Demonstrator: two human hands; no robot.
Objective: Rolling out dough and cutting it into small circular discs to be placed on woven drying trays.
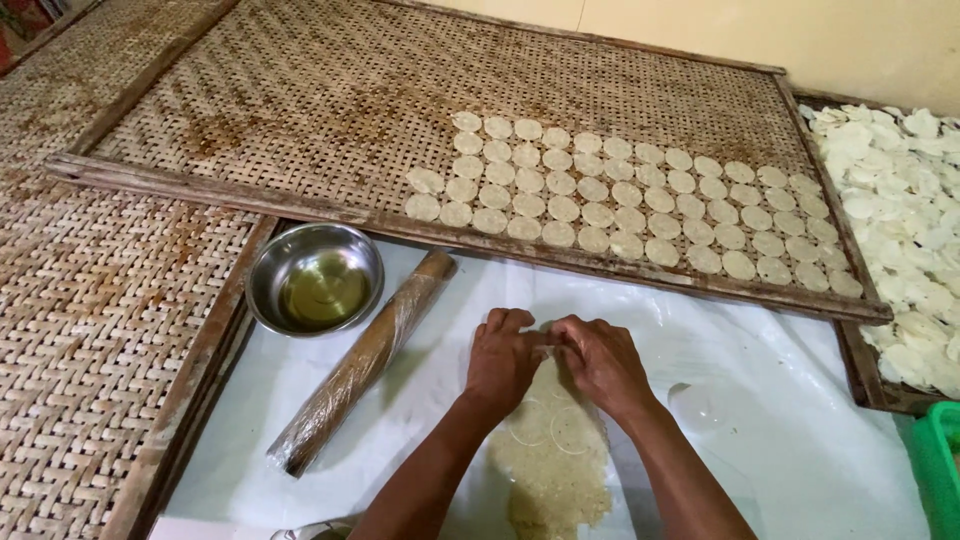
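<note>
My left hand (503, 355) and my right hand (598, 360) meet at the far end of a flat sheet of pale rolled dough (556, 470) on a white plastic sheet (780, 420). Both sets of fingertips pinch a thin piece of the dough between them. Round outlines are cut into the dough just below my hands. A woven bamboo tray (300, 110) lies beyond, with several rows of round dough discs (640, 195) on its right half.
A plastic-wrapped rolling pin (362, 362) lies left of my hands. A steel bowl of oil (314, 278) stands beside it. Another tray at the right holds a heap of white discs (905, 230). A green basket (940, 470) sits at the right edge.
</note>
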